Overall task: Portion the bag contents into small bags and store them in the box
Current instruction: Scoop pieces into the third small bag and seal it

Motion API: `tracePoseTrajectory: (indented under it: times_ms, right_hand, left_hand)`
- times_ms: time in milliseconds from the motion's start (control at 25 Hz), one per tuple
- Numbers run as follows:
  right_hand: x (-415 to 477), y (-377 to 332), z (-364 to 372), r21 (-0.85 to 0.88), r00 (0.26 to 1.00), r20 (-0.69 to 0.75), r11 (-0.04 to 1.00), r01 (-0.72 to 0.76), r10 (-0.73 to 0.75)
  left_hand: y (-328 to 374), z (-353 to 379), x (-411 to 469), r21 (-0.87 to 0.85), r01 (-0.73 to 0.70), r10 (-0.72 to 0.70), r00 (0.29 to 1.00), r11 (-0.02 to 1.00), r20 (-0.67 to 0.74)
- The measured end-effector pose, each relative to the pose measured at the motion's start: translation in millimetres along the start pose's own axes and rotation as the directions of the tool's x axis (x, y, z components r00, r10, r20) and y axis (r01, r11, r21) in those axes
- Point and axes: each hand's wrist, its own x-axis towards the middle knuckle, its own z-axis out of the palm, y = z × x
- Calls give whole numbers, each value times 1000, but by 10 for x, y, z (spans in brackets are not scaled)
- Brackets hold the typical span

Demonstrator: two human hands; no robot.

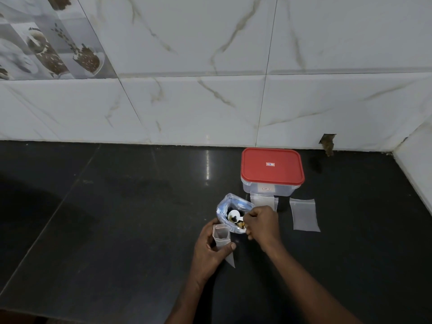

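An open clear bag [228, 206] with dark contents stands on the black counter. My right hand [263, 224] holds a white spoon [233, 215] whose bowl sits inside that bag's mouth. Just left of it, my left hand [210, 249] grips a small clear bag [221, 235], held upright with its mouth open. Behind them stands the clear plastic box [268, 189] with its red lid [272, 166] on. Two more small clear bags lie flat: one [263, 199] against the box front, one [304, 213] to the right.
The black counter [117, 218] runs to a white marble-tiled wall [210, 101] at the back and a side wall [416, 164] at the right. A broken hole in the tile [327, 142] shows near the back right corner.
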Motion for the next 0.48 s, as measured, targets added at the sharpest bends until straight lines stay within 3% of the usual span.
tracePoseTrajectory:
  times_ms: [160,320,400,480]
  right_hand:
    - [-73,-82,-176,57,997,-19,995,76,-75]
    - [-323,-144,-246,35,930,-33,929,367,-366]
    - [-413,-60,-201,-160,768,-76,768,620,-636]
    - [-446,134,-121,-406,528,23,475,781,-849]
  left_hand:
    - [7,-27,25,75,-19,29,990,997,-141]
    - [120,-32,146,167,-20,45,988,986,-150]
    - [133,-32,183,171,-6,33,988,985,-153]
    - [142,-26,185,166,-5,31,988,986,-153]
